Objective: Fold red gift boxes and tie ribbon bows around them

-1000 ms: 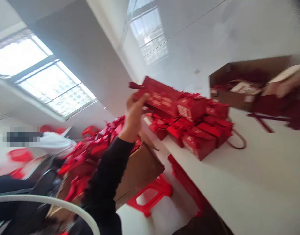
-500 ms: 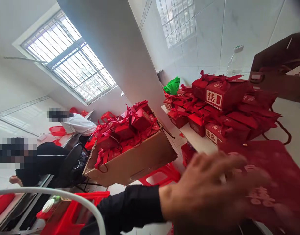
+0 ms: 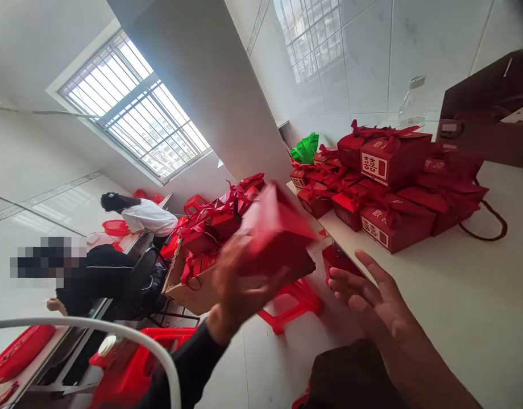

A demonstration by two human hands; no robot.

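Before the carton (image 3: pixel 197 296), the left hand (image 3: pixel 236 284) grips a red package (image 3: pixel 282 233), fingers and thumb around its near end. The package is tilted and blurred, too much for its exact shape to be made out; it hides part of the carton's side and some of its load. That load is red boxes (image 3: pixel 223 223) with ribbon bows, heaped above the rim. The right hand (image 3: pixel 378 307) holds nothing: its fingers are loosely spread, well apart from the package, in view over the edge of the white table (image 3: pixel 461 318). On the table stands a pile (image 3: pixel 374 165) of more red boxes, stacked in layers, some with a pale label. A looped cord (image 3: pixel 506 224) lies at the pile's right end. Behind are a clear bottle (image 3: pixel 412 105) and, at the left end, a green bundle (image 3: pixel 304 149); a dark box (image 3: pixel 483 139) stands to the right. A red stool (image 3: pixel 315 302) shows beneath the carton. Farther left are a person in black (image 3: pixel 103 275) and a person in white (image 3: pixel 148 217), the latter near a red basin (image 3: pixel 115 228).
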